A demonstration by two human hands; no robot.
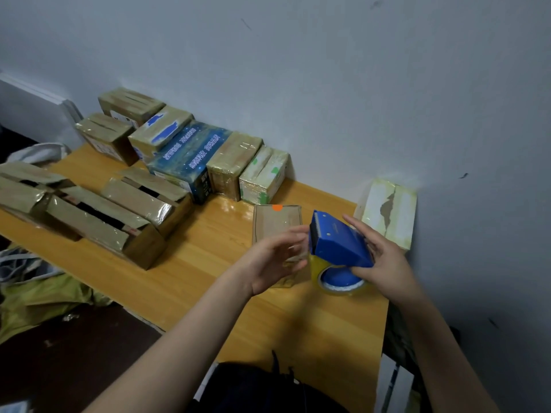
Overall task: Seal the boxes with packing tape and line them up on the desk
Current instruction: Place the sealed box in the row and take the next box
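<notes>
My right hand [378, 257] grips a blue tape dispenser [337, 242] with a roll of yellowish tape [340, 281], held just above the wooden desk [208, 263]. My left hand [274, 260] pinches the clear tape end at the dispenser's toothed blade. Right behind my hands lies a small brown box with an orange dot [275, 222]. A row of taped boxes [232, 165] stands along the wall, including a dark blue printed box [187, 156]. A pale yellowish box [387, 213] sits at the right by the wall.
Three larger boxes with gaping top flaps [104, 210] lie at the desk's left front. Two more taped boxes [119, 123] sit at the far left of the row. Cloth and bags [38, 293] lie below the desk's left edge. A dark bag [253, 389] is near me.
</notes>
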